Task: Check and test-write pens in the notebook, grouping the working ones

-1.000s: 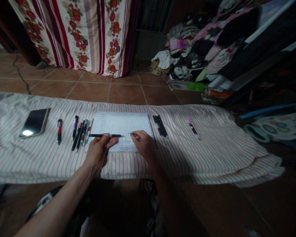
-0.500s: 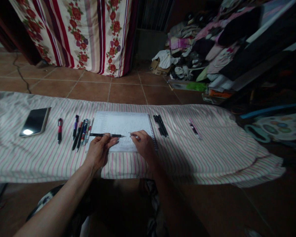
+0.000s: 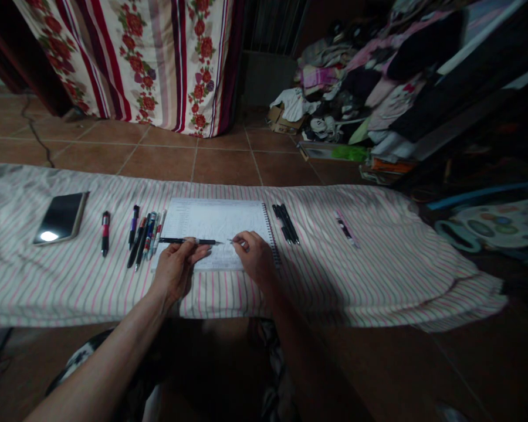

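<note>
Over the spiral notebook (image 3: pixel 220 211), my left hand (image 3: pixel 178 264) pinches a black pen (image 3: pixel 209 241). The pen lies level, with its narrow tip pointing right. My right hand (image 3: pixel 256 258) is closed in a pinch just right of that tip. A small silvery piece (image 3: pixel 231 241) sticks out from its fingertips; it is too small to name. A short gap separates the piece from the pen tip. Left of the notebook lie several pens (image 3: pixel 143 240) side by side. A few black pens (image 3: pixel 287 224) rest close to its spiral edge on the right.
A striped cloth (image 3: pixel 378 264) covers the low table. On it are a phone (image 3: pixel 61 217), a red and black pen (image 3: pixel 105 234) and a pink and black pen (image 3: pixel 347 228). Beyond stand a flowered curtain (image 3: pixel 167 58) and a pile of clothes (image 3: pixel 356 82).
Both hands hold nearly the same pose over the notebook. The small piece in the right hand sits very slightly further left; the view has shifted a little.
</note>
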### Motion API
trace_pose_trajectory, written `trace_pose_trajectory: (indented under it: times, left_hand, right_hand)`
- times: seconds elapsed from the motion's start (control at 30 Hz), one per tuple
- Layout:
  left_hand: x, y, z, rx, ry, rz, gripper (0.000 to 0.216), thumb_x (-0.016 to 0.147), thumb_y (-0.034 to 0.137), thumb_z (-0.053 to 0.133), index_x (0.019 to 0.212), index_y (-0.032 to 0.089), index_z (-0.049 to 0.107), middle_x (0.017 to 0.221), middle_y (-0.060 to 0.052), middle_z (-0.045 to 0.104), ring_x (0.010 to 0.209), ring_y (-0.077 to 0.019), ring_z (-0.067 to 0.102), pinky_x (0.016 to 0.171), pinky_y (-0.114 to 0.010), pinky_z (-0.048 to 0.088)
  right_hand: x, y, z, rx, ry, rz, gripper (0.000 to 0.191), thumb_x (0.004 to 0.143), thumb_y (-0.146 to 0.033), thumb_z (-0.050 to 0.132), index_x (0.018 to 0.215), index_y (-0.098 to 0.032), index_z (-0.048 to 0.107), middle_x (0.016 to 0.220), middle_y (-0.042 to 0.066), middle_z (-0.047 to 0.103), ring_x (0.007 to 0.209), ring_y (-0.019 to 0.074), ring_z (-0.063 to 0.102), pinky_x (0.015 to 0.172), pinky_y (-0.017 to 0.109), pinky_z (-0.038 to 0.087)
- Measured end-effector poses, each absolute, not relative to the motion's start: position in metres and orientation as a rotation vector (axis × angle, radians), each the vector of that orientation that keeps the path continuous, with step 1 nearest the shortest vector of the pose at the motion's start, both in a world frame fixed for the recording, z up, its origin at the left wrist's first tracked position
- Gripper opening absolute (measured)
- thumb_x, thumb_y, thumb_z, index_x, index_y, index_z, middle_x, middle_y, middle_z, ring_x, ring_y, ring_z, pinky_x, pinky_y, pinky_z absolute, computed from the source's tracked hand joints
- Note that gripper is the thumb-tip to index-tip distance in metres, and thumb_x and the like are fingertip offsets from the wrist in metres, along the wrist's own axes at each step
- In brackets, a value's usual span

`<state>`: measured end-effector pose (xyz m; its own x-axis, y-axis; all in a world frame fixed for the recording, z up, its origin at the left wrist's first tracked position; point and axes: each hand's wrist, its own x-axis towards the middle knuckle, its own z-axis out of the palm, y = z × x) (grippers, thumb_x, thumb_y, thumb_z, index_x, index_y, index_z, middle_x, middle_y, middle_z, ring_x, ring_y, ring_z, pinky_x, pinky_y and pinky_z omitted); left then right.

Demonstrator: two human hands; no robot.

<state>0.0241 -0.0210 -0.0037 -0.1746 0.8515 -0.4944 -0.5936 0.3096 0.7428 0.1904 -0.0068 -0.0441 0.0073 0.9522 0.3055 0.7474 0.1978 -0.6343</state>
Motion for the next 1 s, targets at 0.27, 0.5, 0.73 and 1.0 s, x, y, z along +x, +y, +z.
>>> trace_pose_trajectory:
  times: [0.27, 0.5, 0.73, 1.0]
  left_hand:
    - [0.0233, -0.0203, -0.0078, 0.301, 1.155, 1.322, 0.017, 0.081, 0.003, 0.05, 0.066, 0.009, 0.053, 0.06, -0.006, 0.063, 0.06, -0.0152, 0.068, 0.065, -0.022, 0.058]
    - [0.0234, -0.0205, -0.0062, 0.294, 1.151, 1.316, 0.017, 0.081, 0.002, 0.05, 0.066, 0.009, 0.053, 0.062, -0.006, 0.064, 0.06, -0.0138, 0.068, 0.066, -0.021, 0.057]
    - [0.0238, -0.0211, -0.0047, 0.268, 1.161, 1.308, 0.015, 0.081, 0.003, 0.052, 0.067, 0.009, 0.054, 0.058, -0.005, 0.063, 0.058, -0.0139, 0.067, 0.066, -0.021, 0.058]
    - [0.025, -0.0205, -0.0033, 0.261, 1.136, 1.35, 0.017, 0.08, 0.002, 0.052, 0.064, 0.009, 0.054, 0.063, -0.005, 0.063, 0.062, -0.0147, 0.068, 0.068, -0.021, 0.058]
  right_hand:
    - [0.1907, -0.0076, -0.0462, -1.602, -1.83, 0.317, 0.013, 0.072, -0.012, 0.052, 0.074, -0.021, 0.06, 0.076, 0.002, 0.06, 0.069, 0.0145, 0.056, 0.066, 0.025, 0.044]
    - [0.1913, -0.0065, -0.0431, -1.6, -1.795, 0.383, 0.015, 0.071, -0.011, 0.049, 0.074, -0.021, 0.06, 0.076, 0.002, 0.06, 0.064, 0.0131, 0.055, 0.066, 0.025, 0.044]
    - [0.1936, -0.0051, -0.0459, -1.586, -1.663, 0.462, 0.017, 0.073, -0.015, 0.048, 0.085, -0.02, 0.058, 0.082, 0.003, 0.064, 0.066, 0.0138, 0.058, 0.065, 0.025, 0.047]
    - [0.1929, -0.0055, -0.0375, -1.467, -1.589, 0.503, 0.017, 0.079, -0.025, 0.049, 0.087, -0.019, 0.063, 0.081, 0.004, 0.065, 0.071, 0.0144, 0.06, 0.063, 0.024, 0.047]
